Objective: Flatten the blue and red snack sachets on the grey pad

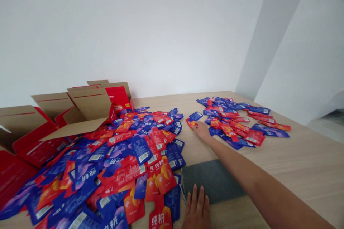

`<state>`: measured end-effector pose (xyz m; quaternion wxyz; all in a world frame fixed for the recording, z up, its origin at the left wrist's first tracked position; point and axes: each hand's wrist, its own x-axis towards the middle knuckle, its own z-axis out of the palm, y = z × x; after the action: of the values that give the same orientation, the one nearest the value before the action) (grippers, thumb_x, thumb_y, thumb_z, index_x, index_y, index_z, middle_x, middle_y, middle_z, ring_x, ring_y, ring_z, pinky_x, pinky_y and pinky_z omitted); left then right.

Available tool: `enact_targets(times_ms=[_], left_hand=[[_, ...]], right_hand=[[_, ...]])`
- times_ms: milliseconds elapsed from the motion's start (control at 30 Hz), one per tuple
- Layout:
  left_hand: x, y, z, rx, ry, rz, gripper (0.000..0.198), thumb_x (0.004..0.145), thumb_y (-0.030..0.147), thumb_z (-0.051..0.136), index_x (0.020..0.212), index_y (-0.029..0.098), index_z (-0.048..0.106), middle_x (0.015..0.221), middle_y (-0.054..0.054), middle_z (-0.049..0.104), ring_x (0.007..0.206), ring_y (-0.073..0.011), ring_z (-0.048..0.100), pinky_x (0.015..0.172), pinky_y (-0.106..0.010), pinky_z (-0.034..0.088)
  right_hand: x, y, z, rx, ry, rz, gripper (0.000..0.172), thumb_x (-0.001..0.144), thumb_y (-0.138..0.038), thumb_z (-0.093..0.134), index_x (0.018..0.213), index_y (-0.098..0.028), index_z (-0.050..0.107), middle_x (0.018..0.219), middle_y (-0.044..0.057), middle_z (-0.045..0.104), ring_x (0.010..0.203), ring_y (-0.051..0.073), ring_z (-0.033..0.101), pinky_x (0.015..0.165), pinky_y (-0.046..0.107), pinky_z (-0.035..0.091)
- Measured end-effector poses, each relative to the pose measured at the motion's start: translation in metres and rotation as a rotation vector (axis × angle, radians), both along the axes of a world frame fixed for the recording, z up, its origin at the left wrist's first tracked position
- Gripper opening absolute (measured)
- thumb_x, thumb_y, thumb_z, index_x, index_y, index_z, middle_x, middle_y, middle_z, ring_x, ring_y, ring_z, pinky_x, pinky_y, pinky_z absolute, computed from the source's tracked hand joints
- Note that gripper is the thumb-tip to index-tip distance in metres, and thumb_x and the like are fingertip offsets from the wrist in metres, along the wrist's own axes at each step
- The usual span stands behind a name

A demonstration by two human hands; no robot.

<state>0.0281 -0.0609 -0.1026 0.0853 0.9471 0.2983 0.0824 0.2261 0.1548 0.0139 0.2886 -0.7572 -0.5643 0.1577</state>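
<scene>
My left hand lies palm down at the near edge of a dark grey mat, its fingers stretched out and holding nothing. Farther up the table, my right hand is closed at the fingertips on the near end of a red pouch. Its thumb is hard to make out. A blue pouch lies against that red one. Left of both hands spreads a big heap of red and blue pouches with white print and barcodes. A smaller heap of the same pouches lies just beyond my right hand.
Several open red cardboard boxes with brown flaps stand at the left and back left, against the large heap. The wooden table meets a white wall behind, and a slanting grey column rises at the right.
</scene>
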Motion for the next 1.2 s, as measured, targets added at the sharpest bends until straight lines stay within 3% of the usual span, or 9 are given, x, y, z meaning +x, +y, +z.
enact_targets(times_ms=[100, 167, 267, 433, 533, 800, 967, 1100, 1200], left_hand=[[0.005, -0.001, -0.021, 0.104, 0.012, 0.129, 0.04, 0.092, 0.017, 0.037, 0.132, 0.021, 0.044, 0.137, -0.009, 0.039, 0.126, -0.0289, 0.035, 0.099, -0.042, 0.039], [0.004, 0.0, -0.017, 0.104, 0.0, 0.109, 0.042, 0.092, 0.016, 0.037, 0.133, 0.023, 0.042, 0.137, -0.008, 0.039, 0.126, -0.0275, 0.035, 0.099, -0.041, 0.039], [0.0, 0.001, 0.016, -0.056, 0.034, 0.02, 0.049, 0.09, 0.026, 0.042, 0.138, 0.016, 0.035, 0.141, -0.013, 0.029, 0.129, -0.0308, 0.027, 0.102, -0.044, 0.034], [-0.001, -0.006, 0.088, -0.412, 0.102, 0.084, 0.064, 0.086, 0.036, 0.044, 0.139, 0.005, 0.028, 0.146, -0.016, 0.014, 0.133, -0.0328, 0.008, 0.108, -0.049, 0.016], [-0.002, -0.013, 0.106, -0.471, 0.06, 0.096, 0.065, 0.083, 0.03, 0.042, 0.141, 0.007, 0.024, 0.148, -0.012, 0.007, 0.135, -0.0281, 0.0, 0.11, -0.045, 0.009], [-0.002, -0.02, 0.1, -0.38, 0.042, 0.119, 0.07, 0.075, 0.02, 0.043, 0.141, 0.007, 0.024, 0.149, -0.009, 0.008, 0.136, -0.024, -0.001, 0.11, -0.042, 0.008], [-0.002, -0.021, 0.103, -0.355, 0.072, 0.133, 0.065, 0.08, 0.022, 0.041, 0.141, 0.008, 0.024, 0.149, -0.009, 0.007, 0.136, -0.0243, 0.0, 0.11, -0.043, 0.011], [-0.004, -0.022, 0.104, -0.339, 0.06, 0.133, 0.063, 0.082, 0.023, 0.04, 0.141, 0.009, 0.024, 0.15, -0.007, 0.008, 0.136, -0.0234, 0.0, 0.11, -0.041, 0.011], [-0.004, -0.023, 0.102, -0.349, 0.06, 0.129, 0.064, 0.082, 0.024, 0.041, 0.142, 0.009, 0.023, 0.15, -0.007, 0.007, 0.136, -0.0235, 0.0, 0.11, -0.041, 0.011]], right_hand=[[0.005, 0.005, -0.009, -0.043, -0.064, -0.07, 0.039, 0.079, -0.026, 0.059, 0.114, -0.01, 0.053, 0.121, 0.02, 0.053, 0.121, 0.032, 0.04, 0.098, 0.041, 0.03], [0.005, 0.008, -0.011, -0.081, -0.07, -0.067, 0.037, 0.082, -0.03, 0.059, 0.114, -0.013, 0.054, 0.119, 0.016, 0.054, 0.113, 0.029, 0.048, 0.093, 0.042, 0.038], [0.007, 0.009, -0.011, -0.143, -0.054, -0.017, 0.033, 0.087, -0.034, 0.054, 0.115, -0.018, 0.053, 0.116, 0.008, 0.055, 0.098, 0.021, 0.057, 0.082, 0.041, 0.048], [0.018, -0.017, -0.012, -0.2, -0.041, 0.032, 0.032, 0.088, -0.034, 0.053, 0.116, -0.018, 0.053, 0.117, 0.007, 0.055, 0.097, 0.02, 0.057, 0.081, 0.041, 0.049], [0.027, -0.042, -0.006, -0.162, -0.027, 0.111, 0.032, 0.088, -0.034, 0.054, 0.115, -0.018, 0.053, 0.117, 0.007, 0.055, 0.096, 0.02, 0.057, 0.08, 0.041, 0.05], [0.057, -0.108, 0.046, -0.136, 0.118, 0.575, 0.022, 0.083, -0.027, 0.05, 0.094, -0.014, 0.064, 0.087, 0.004, 0.068, 0.081, 0.017, 0.062, 0.074, 0.029, 0.048], [0.049, -0.127, 0.05, -0.246, 0.183, 0.8, 0.026, 0.074, -0.034, 0.061, 0.091, -0.017, 0.07, 0.086, 0.004, 0.071, 0.078, 0.019, 0.064, 0.073, 0.029, 0.049], [0.028, -0.138, 0.025, -0.013, 0.06, 0.62, 0.043, 0.082, -0.035, 0.051, 0.121, -0.018, 0.056, 0.124, 0.01, 0.057, 0.113, 0.021, 0.052, 0.094, 0.036, 0.041], [0.01, -0.161, -0.007, 0.112, -0.089, 0.426, 0.042, 0.087, -0.033, 0.041, 0.122, -0.015, 0.055, 0.124, 0.015, 0.056, 0.118, 0.025, 0.048, 0.101, 0.045, 0.034]])
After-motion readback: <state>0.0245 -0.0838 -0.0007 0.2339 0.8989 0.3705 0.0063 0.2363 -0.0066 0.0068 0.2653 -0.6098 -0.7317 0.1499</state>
